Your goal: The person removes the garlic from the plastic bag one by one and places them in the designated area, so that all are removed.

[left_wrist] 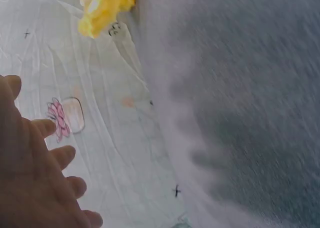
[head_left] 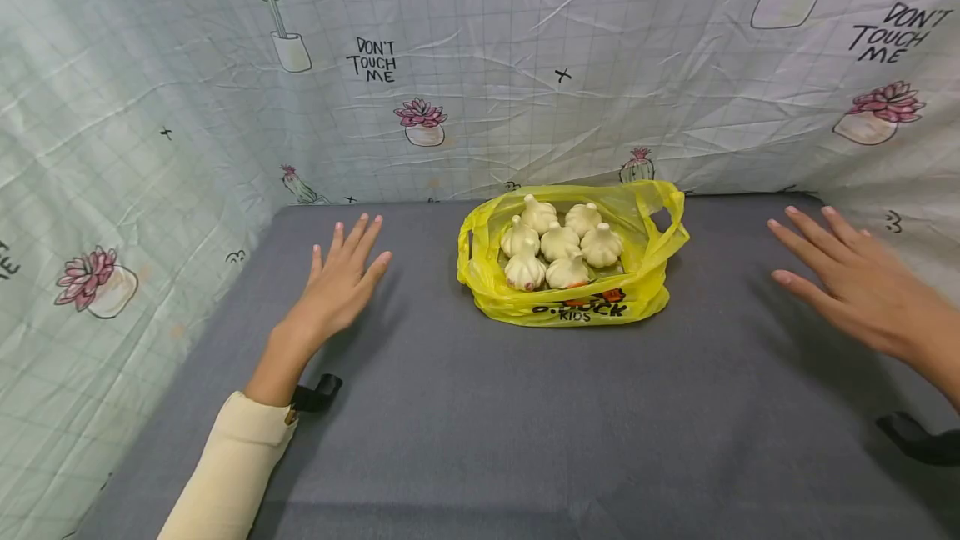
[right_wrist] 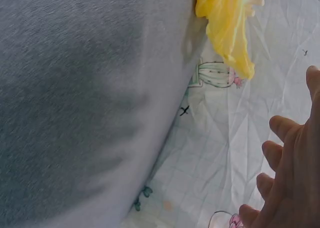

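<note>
A yellow plastic bag (head_left: pixel 502 302) with its mouth spread wide sits toward the back of the grey table, and several white garlic bulbs (head_left: pixel 558 242) lie inside it. Left of the bag, my left hand (head_left: pixel 337 282) is held over the table with its fingers straight and spread. My right hand (head_left: pixel 855 282) is likewise held flat on the right side, well apart from the bag. Neither hand holds anything. Part of the bag (left_wrist: pixel 107 10) shows at the top of the left wrist view, and its yellow side (right_wrist: pixel 227 33) appears in the right wrist view.
The grey cloth-covered table (head_left: pixel 465 423) reaches back to a hanging sheet (head_left: pixel 495 90) printed with potted cacti and lettering. The same sheet closes off the left and right sides. A black strap (head_left: pixel 318 392) is at my left wrist, another (head_left: pixel 918 440) at my right.
</note>
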`<state>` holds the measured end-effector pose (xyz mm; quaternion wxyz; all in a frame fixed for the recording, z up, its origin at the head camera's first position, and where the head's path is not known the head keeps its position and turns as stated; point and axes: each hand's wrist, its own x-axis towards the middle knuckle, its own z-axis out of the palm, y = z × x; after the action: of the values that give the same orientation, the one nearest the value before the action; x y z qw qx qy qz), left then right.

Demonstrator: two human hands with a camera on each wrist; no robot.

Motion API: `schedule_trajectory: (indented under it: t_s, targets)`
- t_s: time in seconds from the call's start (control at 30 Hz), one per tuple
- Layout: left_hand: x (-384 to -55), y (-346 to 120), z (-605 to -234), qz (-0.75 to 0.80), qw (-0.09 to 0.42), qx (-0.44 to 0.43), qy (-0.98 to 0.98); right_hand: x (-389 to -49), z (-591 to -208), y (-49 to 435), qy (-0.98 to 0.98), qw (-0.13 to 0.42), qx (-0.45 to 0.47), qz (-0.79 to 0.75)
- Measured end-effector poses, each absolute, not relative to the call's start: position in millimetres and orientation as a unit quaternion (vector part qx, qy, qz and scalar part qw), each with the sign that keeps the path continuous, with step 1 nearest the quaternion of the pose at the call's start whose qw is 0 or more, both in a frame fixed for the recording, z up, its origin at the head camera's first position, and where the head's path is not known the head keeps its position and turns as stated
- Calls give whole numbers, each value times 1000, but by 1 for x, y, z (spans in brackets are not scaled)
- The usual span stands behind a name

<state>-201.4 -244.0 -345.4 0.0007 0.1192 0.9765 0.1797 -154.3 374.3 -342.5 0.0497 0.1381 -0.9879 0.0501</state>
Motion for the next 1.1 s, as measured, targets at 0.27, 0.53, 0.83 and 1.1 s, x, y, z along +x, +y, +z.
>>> schedule_trajectory:
  t_s: [0.27,0.53,0.83,1.1]
  targets:
    - [-203,-227,-338,260,4,147,954,-160,-336,361,-984,35,154,82]
    - [-202,-215,-333,320,11,160,934,-166,-334,355,-969,36,202,135]
    - [-197,-200,-333,346,7,169,923,-173,-333,348,-965,17,204,164]
    - [-197,-188,-334,368,-2,196,909,-180,-335,340,-957,14,221,189]
